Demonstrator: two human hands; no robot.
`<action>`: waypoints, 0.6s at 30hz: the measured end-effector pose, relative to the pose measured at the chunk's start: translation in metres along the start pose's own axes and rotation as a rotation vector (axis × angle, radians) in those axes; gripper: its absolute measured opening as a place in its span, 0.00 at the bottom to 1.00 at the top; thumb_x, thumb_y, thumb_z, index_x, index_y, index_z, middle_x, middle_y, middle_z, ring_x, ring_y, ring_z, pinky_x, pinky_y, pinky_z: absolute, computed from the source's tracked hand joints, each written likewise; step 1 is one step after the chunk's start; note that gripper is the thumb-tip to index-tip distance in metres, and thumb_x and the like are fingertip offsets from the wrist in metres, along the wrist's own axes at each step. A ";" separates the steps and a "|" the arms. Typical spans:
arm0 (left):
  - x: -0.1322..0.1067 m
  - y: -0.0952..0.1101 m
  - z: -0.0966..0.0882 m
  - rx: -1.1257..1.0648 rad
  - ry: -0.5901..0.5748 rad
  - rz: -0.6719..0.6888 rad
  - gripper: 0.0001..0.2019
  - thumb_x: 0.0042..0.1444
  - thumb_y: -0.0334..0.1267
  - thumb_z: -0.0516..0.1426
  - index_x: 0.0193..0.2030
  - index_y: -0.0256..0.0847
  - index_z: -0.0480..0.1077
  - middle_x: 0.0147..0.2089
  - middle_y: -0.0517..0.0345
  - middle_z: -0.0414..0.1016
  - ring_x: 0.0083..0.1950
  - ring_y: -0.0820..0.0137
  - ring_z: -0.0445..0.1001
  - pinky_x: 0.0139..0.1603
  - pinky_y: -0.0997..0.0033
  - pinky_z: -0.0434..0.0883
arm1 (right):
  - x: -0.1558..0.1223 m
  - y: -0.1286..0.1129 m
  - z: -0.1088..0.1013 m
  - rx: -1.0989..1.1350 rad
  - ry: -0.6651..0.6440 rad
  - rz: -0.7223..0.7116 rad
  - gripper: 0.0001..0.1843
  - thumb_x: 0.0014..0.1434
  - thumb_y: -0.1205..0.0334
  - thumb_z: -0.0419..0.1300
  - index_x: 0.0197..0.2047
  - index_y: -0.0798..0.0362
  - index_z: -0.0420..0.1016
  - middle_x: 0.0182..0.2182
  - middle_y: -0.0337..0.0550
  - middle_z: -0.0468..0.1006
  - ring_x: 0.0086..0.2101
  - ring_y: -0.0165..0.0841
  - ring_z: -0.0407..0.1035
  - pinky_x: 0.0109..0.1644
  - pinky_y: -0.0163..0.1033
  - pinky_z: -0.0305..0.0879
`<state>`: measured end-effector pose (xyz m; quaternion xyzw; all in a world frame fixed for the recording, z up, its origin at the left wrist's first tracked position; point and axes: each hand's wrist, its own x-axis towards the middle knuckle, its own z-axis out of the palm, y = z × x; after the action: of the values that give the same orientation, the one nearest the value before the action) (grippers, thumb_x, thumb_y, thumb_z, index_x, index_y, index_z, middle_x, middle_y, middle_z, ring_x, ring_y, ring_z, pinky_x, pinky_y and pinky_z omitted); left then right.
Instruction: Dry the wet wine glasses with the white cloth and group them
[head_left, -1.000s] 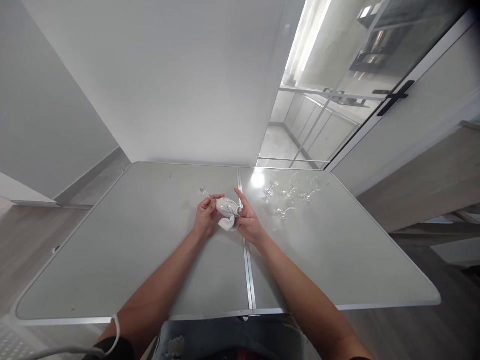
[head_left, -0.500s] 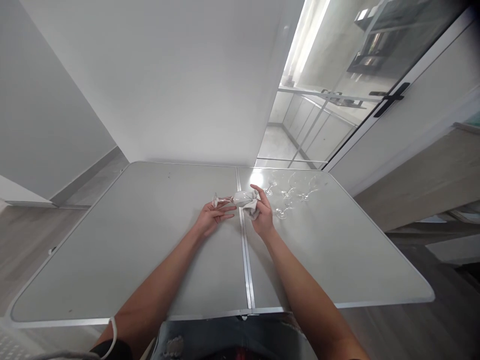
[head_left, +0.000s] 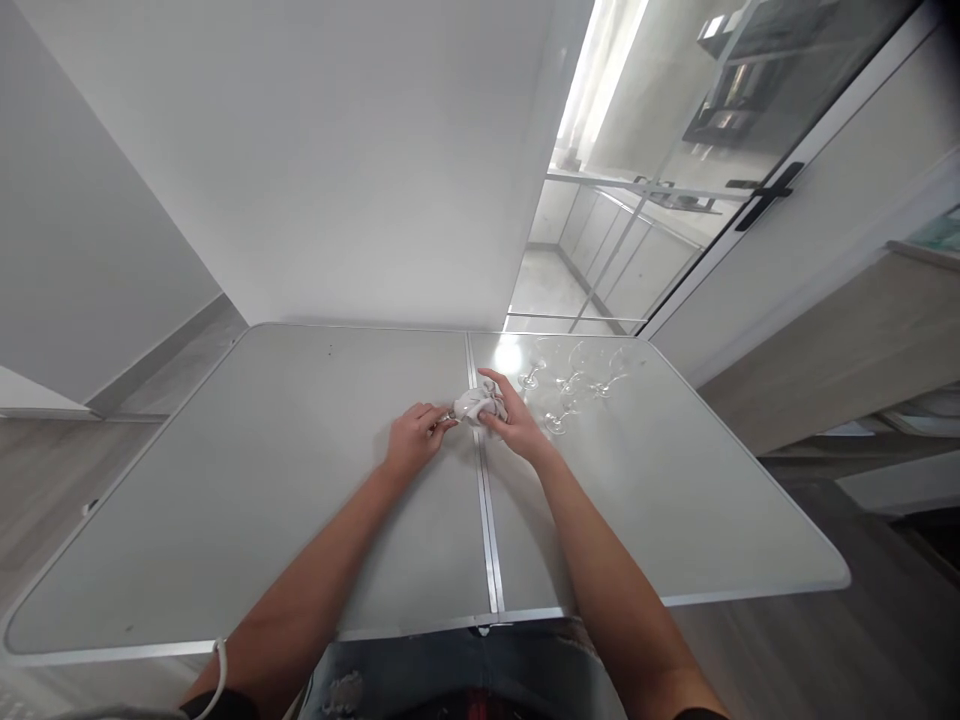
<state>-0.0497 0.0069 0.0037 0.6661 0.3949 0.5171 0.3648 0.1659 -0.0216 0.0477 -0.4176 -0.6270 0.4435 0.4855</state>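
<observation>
Over the table's middle seam, a stemmed glass lies sideways between my hands, its bowl mostly hidden by a white cloth. My left hand is closed around the stem end, fingers covering the foot. My right hand grips the cloth around the bowl, its index finger stretched along the far side. Just right of my right hand, several clear stemmed glasses stand on the table, the nearest glass close to my knuckles.
The pale folding table has a metal seam down its middle and a metal rim. A white wall rises behind it. A glazed door with a black handle is at the right, beside a wooden shelf.
My left hand has turned and closed over the glass's foot and stem, where its fingers were spread before. My right hand has shifted slightly left with the cloth, now covering more bowl.
</observation>
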 end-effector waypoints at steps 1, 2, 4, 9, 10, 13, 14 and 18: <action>0.000 0.000 -0.002 -0.006 -0.049 -0.013 0.09 0.48 0.46 0.70 0.33 0.46 0.83 0.26 0.55 0.73 0.29 0.68 0.67 0.32 0.70 0.63 | -0.001 -0.002 -0.005 -0.094 -0.053 -0.047 0.39 0.58 0.61 0.63 0.71 0.48 0.57 0.43 0.44 0.74 0.38 0.36 0.67 0.44 0.41 0.67; 0.001 0.000 -0.004 -0.017 -0.104 -0.038 0.10 0.50 0.48 0.69 0.31 0.44 0.82 0.23 0.57 0.71 0.26 0.70 0.64 0.29 0.71 0.60 | -0.002 -0.004 -0.010 -0.179 -0.105 -0.082 0.39 0.59 0.61 0.62 0.72 0.48 0.56 0.44 0.45 0.75 0.38 0.36 0.67 0.45 0.42 0.67; 0.002 0.001 -0.007 -0.073 -0.223 -0.129 0.15 0.53 0.52 0.66 0.30 0.41 0.82 0.19 0.60 0.65 0.22 0.74 0.59 0.25 0.72 0.56 | -0.004 -0.005 -0.018 -0.298 -0.200 -0.122 0.39 0.61 0.62 0.61 0.73 0.45 0.55 0.42 0.43 0.75 0.35 0.35 0.66 0.44 0.43 0.67; 0.001 0.004 -0.005 -0.168 -0.290 -0.259 0.19 0.53 0.55 0.64 0.32 0.37 0.83 0.16 0.63 0.60 0.19 0.76 0.54 0.23 0.73 0.52 | -0.005 -0.002 -0.020 -0.315 -0.196 -0.134 0.40 0.59 0.64 0.63 0.72 0.42 0.56 0.37 0.38 0.75 0.33 0.33 0.67 0.43 0.41 0.67; 0.000 0.004 -0.004 -0.135 -0.232 -0.201 0.18 0.53 0.54 0.65 0.32 0.39 0.83 0.17 0.62 0.63 0.20 0.75 0.56 0.24 0.72 0.53 | -0.005 -0.002 -0.018 -0.271 -0.158 -0.123 0.40 0.58 0.63 0.64 0.72 0.43 0.58 0.37 0.39 0.76 0.34 0.33 0.67 0.43 0.41 0.67; -0.002 0.003 0.001 -0.041 -0.048 0.005 0.11 0.49 0.48 0.69 0.32 0.44 0.83 0.22 0.58 0.69 0.25 0.71 0.61 0.29 0.70 0.58 | -0.003 -0.003 -0.010 -0.066 -0.054 -0.075 0.41 0.55 0.60 0.69 0.70 0.46 0.61 0.39 0.41 0.76 0.36 0.34 0.69 0.43 0.40 0.68; -0.003 0.003 0.001 -0.030 -0.012 0.040 0.09 0.48 0.46 0.70 0.33 0.45 0.83 0.23 0.57 0.70 0.27 0.70 0.62 0.31 0.70 0.60 | -0.002 -0.003 -0.007 0.002 -0.028 -0.055 0.43 0.54 0.59 0.70 0.70 0.47 0.60 0.39 0.41 0.76 0.36 0.34 0.69 0.43 0.40 0.68; -0.002 0.001 -0.001 -0.084 0.064 0.013 0.11 0.44 0.44 0.72 0.36 0.48 0.83 0.25 0.54 0.72 0.30 0.66 0.65 0.34 0.69 0.62 | 0.000 -0.005 0.000 0.068 0.072 -0.030 0.42 0.54 0.54 0.69 0.69 0.50 0.61 0.38 0.42 0.76 0.36 0.35 0.69 0.42 0.39 0.68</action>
<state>-0.0504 0.0048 0.0036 0.6355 0.3801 0.5568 0.3764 0.1657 -0.0227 0.0525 -0.4073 -0.5997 0.4420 0.5283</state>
